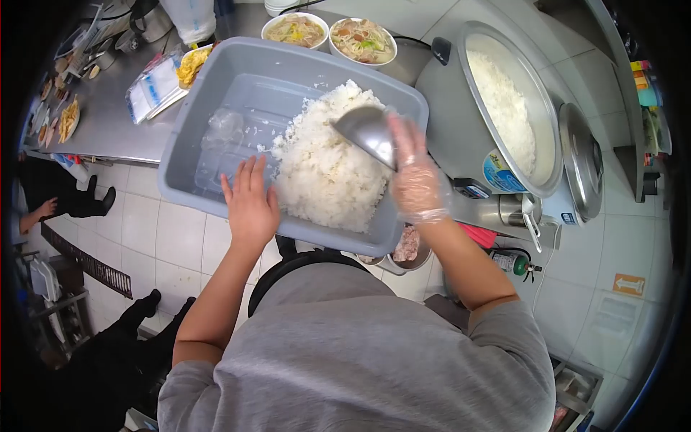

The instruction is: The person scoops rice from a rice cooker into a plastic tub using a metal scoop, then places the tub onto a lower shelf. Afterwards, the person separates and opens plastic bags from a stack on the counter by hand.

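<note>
A metal bowl [366, 132] is held over the rice [327, 169] by the gloved right hand [416, 173]; the left hand [252, 200], fingers spread, is placed at the near rim of the gray tub [205, 93], whose left side is left mostly open.

Bright, cool light is glinting softly off the steel counter [108, 133]. Motion is blurring the gloved right hand [417, 180] and metal scoop [366, 133], while the wide lens is curving the dark-rimmed edges.

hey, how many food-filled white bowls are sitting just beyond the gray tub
2. The left bowl is just beyond the tub's far rim; the right bowl is beside it.
</note>
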A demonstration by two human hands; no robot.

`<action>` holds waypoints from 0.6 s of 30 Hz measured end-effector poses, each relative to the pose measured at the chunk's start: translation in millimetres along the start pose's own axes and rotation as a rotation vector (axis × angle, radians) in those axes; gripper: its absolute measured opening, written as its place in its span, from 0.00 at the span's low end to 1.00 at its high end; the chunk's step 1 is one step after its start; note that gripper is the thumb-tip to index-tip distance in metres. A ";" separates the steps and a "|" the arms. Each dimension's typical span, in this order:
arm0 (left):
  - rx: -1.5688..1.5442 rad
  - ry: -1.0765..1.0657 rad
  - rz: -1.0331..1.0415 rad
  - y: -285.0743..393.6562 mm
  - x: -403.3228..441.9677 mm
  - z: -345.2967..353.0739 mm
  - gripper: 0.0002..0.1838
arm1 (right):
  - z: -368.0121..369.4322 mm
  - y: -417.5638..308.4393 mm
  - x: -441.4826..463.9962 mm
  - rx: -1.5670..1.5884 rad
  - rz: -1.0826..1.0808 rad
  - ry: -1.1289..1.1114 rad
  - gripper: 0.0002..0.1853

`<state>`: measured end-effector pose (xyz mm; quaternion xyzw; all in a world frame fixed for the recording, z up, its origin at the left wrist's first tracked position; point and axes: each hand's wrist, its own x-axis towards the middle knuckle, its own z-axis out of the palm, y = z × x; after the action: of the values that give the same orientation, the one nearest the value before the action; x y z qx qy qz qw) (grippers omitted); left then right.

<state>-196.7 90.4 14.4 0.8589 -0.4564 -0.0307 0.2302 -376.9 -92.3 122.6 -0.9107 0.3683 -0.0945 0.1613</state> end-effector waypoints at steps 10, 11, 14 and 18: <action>-0.481 0.201 0.297 116.0 113.9 -37.2 0.27 | -158.7 142.5 56.2 -0.521 0.359 0.065 0.19; -0.473 0.218 0.343 141.5 119.3 -36.7 0.27 | -184.5 175.1 61.9 -0.895 0.272 -0.016 0.19; -0.556 0.095 0.535 216.5 125.0 -10.2 0.36 | -215.4 257.0 82.6 -0.627 0.468 0.305 0.24; -0.569 0.043 0.433 297.9 135.6 37.2 0.55 | -206.0 367.1 111.8 -0.645 0.580 0.334 0.25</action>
<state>-356.9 -173.8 128.7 0.6442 -0.5960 -0.0891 0.4710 -592.4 -465.3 186.8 -0.7461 0.6392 -0.0715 -0.1720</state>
